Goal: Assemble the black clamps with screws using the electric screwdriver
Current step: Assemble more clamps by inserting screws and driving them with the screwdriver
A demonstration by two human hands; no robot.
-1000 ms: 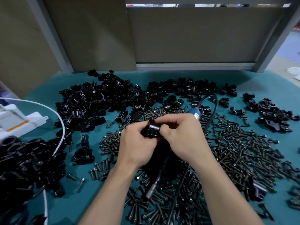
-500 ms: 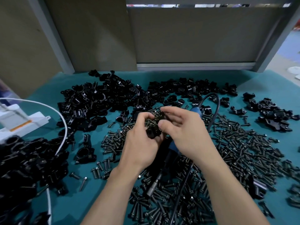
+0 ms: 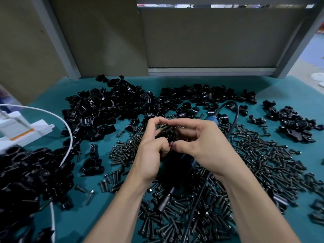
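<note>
So the left hand [image 3: 150,155] is curled round one black clamp [image 3: 167,134] while the right hand [image 3: 205,148] pinches at it above the screw pile [image 3: 263,158], probably seating a screw, with the electric screwdriver [image 3: 165,201] parked on the bench [image 3: 98,220] right underneath for a quick grab.

Electric screwdriver [image 3: 165,201] apparently mostly hidden

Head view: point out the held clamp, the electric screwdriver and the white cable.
held clamp [image 3: 168,134], head view, its visible black middle.
electric screwdriver [image 3: 165,201], head view, its metal nose end.
white cable [image 3: 71,139], head view, its curved middle stretch.
</note>
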